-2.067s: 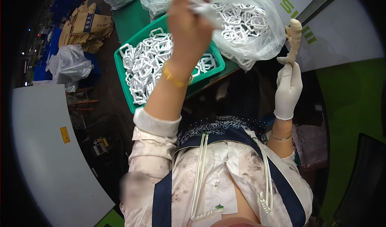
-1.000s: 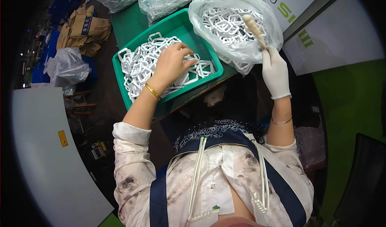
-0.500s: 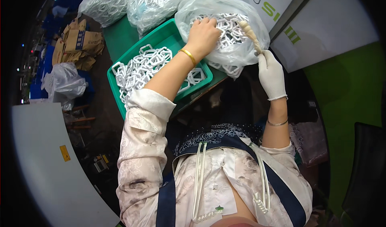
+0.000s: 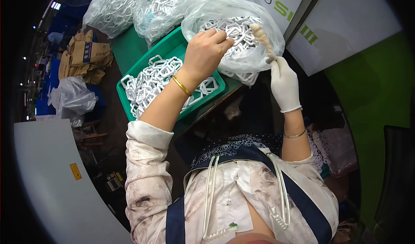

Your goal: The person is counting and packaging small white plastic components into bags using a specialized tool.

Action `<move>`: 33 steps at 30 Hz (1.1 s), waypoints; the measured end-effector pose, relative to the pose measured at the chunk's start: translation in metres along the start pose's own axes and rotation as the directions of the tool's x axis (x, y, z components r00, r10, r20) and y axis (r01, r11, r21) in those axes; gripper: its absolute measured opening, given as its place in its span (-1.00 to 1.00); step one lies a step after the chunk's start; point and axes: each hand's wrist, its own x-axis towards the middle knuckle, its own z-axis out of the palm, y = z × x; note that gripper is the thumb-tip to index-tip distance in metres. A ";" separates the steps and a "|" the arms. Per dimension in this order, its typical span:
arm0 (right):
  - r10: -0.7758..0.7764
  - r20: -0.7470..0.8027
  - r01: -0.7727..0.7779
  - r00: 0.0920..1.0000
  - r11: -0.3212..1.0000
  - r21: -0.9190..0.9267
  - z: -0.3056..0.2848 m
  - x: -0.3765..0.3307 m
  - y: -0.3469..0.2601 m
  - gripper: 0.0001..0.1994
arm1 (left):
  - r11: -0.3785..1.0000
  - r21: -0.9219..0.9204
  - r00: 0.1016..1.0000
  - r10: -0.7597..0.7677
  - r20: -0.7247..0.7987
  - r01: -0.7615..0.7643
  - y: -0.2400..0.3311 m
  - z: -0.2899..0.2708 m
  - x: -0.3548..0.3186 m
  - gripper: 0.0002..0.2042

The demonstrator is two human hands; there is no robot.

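My bare left hand (image 4: 205,54), with a gold bangle at its wrist, hovers at the near left side of an open clear plastic bag (image 4: 276,32). Its fingers are curled; whatever they may hold is hidden. White angular plastic links (image 4: 237,30) fill the bag. In a white knitted glove, my right hand (image 4: 285,85) is closed on the near end of a tool with a knobbly, turned wooden handle (image 4: 262,38), which leans across the bag's right side. Beneath my left forearm, a green tray (image 4: 122,98) holds loose white links (image 4: 151,82).
Two more clear bags of links, one at the far left (image 4: 110,11) and one beside it (image 4: 162,10), stand on the green table (image 4: 129,45). Brown paper sacks (image 4: 88,53) and a crumpled plastic bag (image 4: 73,97) lie left. A white panel (image 4: 346,23) stands behind at right.
My left hand has drawn back from over the links toward the bag's near left side, its fingers more curled. My right hand and the tool have shifted slightly left.
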 end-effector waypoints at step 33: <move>0.139 -0.004 -0.132 0.990 0.953 0.274 -0.020 -0.027 0.014 -0.75 | 0.917 0.170 0.628 -0.373 0.683 0.360 -0.071 -0.053 -0.100 -0.42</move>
